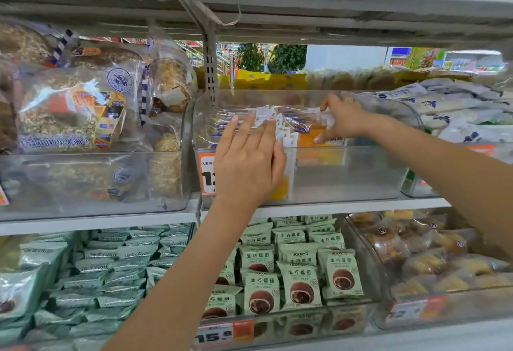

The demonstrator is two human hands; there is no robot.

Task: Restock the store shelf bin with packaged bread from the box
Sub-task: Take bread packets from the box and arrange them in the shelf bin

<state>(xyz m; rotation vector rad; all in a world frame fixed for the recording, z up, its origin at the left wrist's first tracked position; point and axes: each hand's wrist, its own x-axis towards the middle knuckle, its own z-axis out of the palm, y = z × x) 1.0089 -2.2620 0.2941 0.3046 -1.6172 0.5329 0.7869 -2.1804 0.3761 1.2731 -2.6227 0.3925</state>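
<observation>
On the left of the middle shelf stood a clear plastic bin (91, 184) full of big glossy transparent bags of seeded bagel bread (72, 111), round and rough with grains. Under it, a lower bin held many small pale green foil packets (299, 284), flat and square, each printed with a brown round cake.

In the middle was the clear, smooth-walled plastic shelf bin (347, 173), with an orange and white price label (206, 173) on its front. Inside it lay the soft transparent bread package with blue and orange print (294, 125), crinkled and shiny, in the back part of the bin and raised above its floor.

The left hand (249, 164) was spread flat, fingers straight and a little apart, pressing against the left end of the package from the front. The right hand (340, 117) was at the right end of the package, fingers curled over its top edge and thumb below, gripping it.

Further right lay white plastic bags with blue marks (455, 109), piled loosely.
</observation>
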